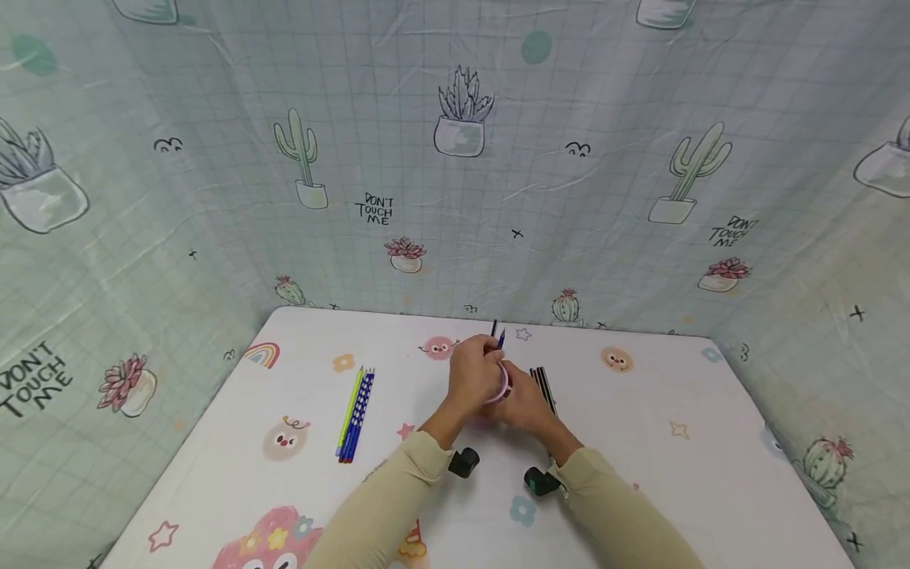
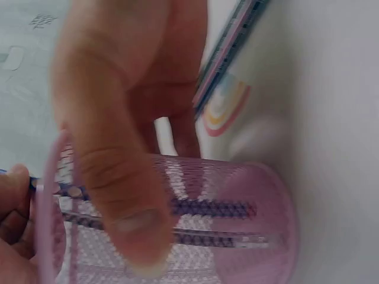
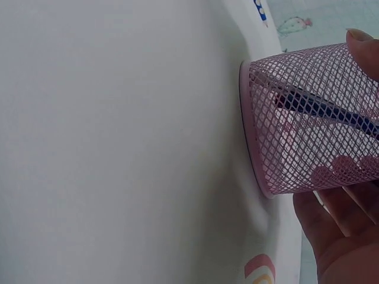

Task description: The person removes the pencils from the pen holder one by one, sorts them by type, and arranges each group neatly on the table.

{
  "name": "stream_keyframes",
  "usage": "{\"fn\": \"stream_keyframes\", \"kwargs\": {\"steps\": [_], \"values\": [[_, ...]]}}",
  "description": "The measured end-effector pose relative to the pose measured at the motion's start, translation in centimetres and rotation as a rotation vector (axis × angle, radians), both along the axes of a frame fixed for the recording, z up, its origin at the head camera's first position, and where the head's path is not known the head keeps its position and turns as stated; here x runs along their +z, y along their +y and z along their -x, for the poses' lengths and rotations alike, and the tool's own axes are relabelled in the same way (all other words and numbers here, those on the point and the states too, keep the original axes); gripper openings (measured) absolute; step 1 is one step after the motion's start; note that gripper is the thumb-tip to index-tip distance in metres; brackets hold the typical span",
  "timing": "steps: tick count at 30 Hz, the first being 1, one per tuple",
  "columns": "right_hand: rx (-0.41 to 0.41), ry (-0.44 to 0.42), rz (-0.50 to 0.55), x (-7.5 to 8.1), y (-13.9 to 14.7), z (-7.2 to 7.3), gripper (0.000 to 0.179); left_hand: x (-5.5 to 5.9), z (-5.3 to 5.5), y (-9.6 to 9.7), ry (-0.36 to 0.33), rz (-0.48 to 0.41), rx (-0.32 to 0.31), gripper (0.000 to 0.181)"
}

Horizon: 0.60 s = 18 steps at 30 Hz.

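Note:
A pink mesh pencil cup (image 3: 284, 160) stands under both hands at the back middle of the table. My right hand (image 1: 522, 399) holds it from the side, thumb across the mesh in the left wrist view. Inside the cup are a dotted blue pencil (image 2: 213, 208) and a dark pencil (image 2: 201, 238), their lower ends near the cup's bottom. My left hand (image 1: 472, 375) is over the cup's mouth, and at the left edge of the left wrist view its fingertips (image 2: 15, 183) pinch the blue pencil. In the head view the pencils' upper ends stick out beyond this hand.
A row of blue and yellow-green pencils (image 1: 355, 415) lies on the table to the left. Several dark pencils (image 1: 543, 387) lie beside my right hand, partly hidden by it. A patterned curtain (image 1: 462, 197) surrounds the white table (image 1: 626, 411) at the back and sides.

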State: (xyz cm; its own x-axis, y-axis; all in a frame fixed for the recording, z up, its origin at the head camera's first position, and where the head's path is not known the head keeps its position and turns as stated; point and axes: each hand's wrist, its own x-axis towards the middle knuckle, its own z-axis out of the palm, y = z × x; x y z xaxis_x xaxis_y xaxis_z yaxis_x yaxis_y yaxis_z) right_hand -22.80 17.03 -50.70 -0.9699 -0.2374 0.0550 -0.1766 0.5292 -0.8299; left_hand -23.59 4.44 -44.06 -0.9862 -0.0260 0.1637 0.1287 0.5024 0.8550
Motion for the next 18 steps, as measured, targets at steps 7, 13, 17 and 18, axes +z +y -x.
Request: {"fn": "stream_keyframes", "kwargs": {"steps": [7,13,17,18], "values": [[-0.024,-0.028,0.016,-0.1,-0.1,0.1,0.081,1.8,0.6,-1.0,0.019,-0.116,-0.024,0.012],[-0.043,-0.057,0.005,0.2,-0.2,0.1,0.085,4.3,1.4,-2.8,0.097,-0.156,-0.016,0.012],[-0.057,-0.046,0.000,0.2,-0.2,0.2,0.085,5.8,2.1,-4.7,0.072,-0.156,-0.020,0.014],[-0.054,-0.047,0.000,0.2,-0.2,0.2,0.086,6.2,2.3,-5.2,0.056,-0.162,-0.016,0.014]]}}
